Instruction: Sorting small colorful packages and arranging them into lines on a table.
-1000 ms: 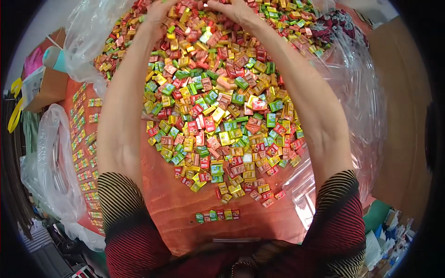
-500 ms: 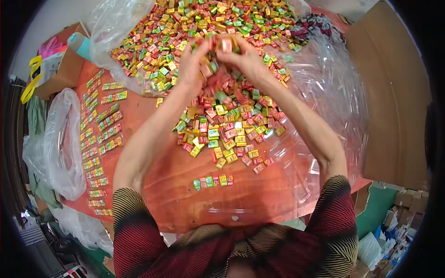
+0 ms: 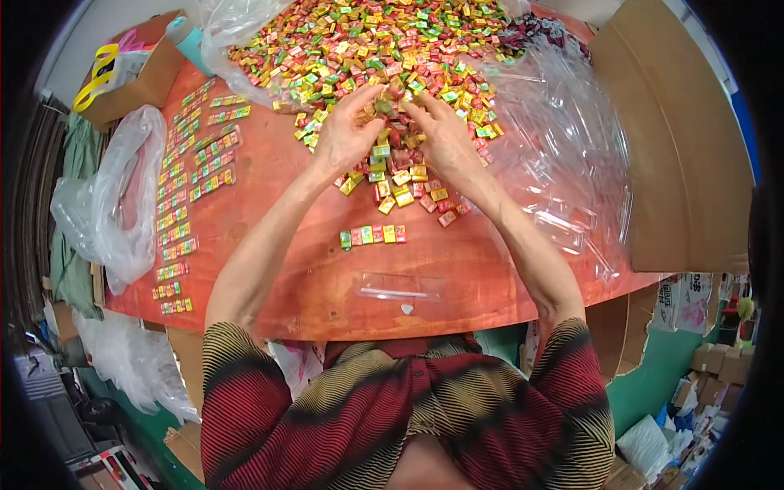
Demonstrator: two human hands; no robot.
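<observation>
Both hands, left hand (image 3: 347,139) and right hand (image 3: 441,139), have raked sweets (image 3: 392,175) from the far pile toward the worktop's (image 3: 269,245) near edge, grips loosely cupped over them.

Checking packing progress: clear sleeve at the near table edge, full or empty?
Empty. The clear sleeve lies flat and see-through; the orange table shows through it, no candies inside.

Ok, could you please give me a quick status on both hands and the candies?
Left hand and right hand both cupped in the candy pile. Row of five candies lies nearer, apart. Clear plastic sleeves heaped at right.
</observation>
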